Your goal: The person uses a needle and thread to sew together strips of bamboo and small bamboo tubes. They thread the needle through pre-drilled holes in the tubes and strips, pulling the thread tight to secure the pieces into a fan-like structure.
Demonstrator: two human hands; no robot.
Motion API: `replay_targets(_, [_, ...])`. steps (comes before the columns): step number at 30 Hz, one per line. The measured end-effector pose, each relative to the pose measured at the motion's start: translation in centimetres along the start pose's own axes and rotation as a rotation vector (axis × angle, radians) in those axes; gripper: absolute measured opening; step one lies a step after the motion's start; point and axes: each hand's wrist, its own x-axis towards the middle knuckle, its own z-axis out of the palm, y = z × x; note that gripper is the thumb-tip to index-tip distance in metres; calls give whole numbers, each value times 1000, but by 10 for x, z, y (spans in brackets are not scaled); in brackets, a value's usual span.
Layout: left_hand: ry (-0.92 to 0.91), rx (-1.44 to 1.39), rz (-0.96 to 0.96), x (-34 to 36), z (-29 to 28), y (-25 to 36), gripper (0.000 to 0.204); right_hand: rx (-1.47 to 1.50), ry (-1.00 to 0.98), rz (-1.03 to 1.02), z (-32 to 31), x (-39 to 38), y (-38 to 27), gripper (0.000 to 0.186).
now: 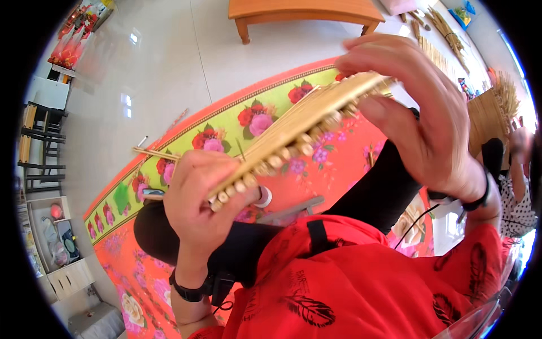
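Observation:
My left hand (197,198) is closed round the lower left end of a long bundle of straw-coloured strips (296,124), held slanting above my lap, with a row of short rounded stubs along its lower edge. My right hand (418,113) is at the upper right end, fingers curled over it and thumb at its lower edge, slightly blurred. A few thin sticks (147,150) jut out to the left beside my left hand.
Below lies a flowered red and yellow mat (124,260). A wooden low table (302,10) stands ahead. Stacked stools (42,147) and open drawers (53,243) line the left. On the right another person (514,186) sits beside a woven straw piece (483,116); straw bundles (446,37) lie behind.

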Motion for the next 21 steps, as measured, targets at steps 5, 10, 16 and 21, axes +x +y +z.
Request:
replay_targets(5, [-118, -131, 135, -15, 2, 21, 20, 648, -918, 512, 1, 19, 5, 18])
replay_targets(10, [-157, -133, 58, -29, -6, 18, 19, 850, -970, 383, 40, 9, 12, 21])
replay_targets(16, [-169, -98, -4, -43, -14, 18, 24, 853, -1200, 282, 65, 37, 7, 21])
replay_targets(21, [-171, 56, -45, -54, -21, 24, 26, 888, -1201, 284, 87, 34, 8, 21])
